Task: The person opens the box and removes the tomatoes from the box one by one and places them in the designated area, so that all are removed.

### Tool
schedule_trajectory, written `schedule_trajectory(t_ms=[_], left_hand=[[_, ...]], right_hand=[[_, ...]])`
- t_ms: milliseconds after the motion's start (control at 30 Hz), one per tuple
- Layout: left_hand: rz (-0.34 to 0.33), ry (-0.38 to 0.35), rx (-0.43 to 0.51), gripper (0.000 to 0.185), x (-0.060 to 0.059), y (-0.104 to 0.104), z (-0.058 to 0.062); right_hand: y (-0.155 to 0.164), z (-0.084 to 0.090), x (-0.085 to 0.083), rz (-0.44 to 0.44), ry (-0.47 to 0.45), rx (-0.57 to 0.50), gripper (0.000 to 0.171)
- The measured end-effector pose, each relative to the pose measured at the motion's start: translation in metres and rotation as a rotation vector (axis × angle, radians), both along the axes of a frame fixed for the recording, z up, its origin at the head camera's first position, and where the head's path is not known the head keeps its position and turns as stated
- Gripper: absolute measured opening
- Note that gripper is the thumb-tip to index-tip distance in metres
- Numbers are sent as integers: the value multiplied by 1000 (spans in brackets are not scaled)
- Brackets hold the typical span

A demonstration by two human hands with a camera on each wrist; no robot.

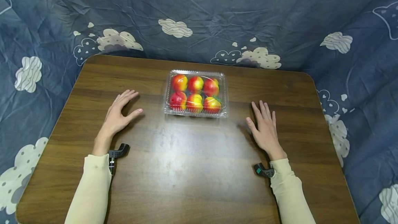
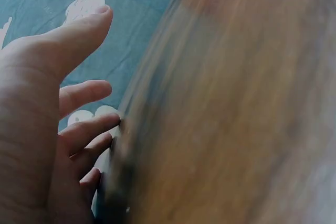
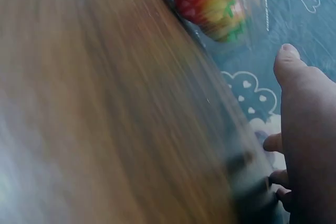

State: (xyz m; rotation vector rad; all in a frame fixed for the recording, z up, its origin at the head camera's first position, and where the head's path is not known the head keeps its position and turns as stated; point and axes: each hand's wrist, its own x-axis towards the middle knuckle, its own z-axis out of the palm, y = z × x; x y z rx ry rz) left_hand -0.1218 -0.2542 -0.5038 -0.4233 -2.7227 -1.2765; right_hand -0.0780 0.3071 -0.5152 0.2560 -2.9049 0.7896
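Six red-yellow fruits (image 1: 195,85) sit in a clear plastic box (image 1: 196,114), 2 rows of 3, near the far edge of the table (image 1: 199,189), approx. mid. Box's long axis runs approx. L-R, a long side facing us. Our L hand (image 1: 117,116) is off its left end, fingers straight, thumb spread; our R hand (image 1: 265,130) is off its right end, also wide. Both are apart from the box.

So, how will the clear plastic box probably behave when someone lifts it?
The clear box may flex, since its plastic looks thin. Its glossy surface could feel slippery. Lying flat and broad, it seems unlikely to roll.
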Motion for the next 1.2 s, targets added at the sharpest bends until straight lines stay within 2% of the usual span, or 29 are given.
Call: schedule_trajectory(t_ms=[133,367,733,967,1200], left_hand=[[6,4,32,62,0,6,-1],[-24,33,77,54,-2,23,-3],[9,82,136,44,0,40,-3],[0,91,167,38,-1,53,-6],[-21,96,226,30,-1,62,-5]], right_hand=[[-9,1,1,4,3,-14,70],[-26,-1,0,-6,42,-38,65],[-63,0,-5,-13,82,-152,62],[-74,1,-11,-99,108,-206,60],[-97,0,-16,-220,139,-368,54]])
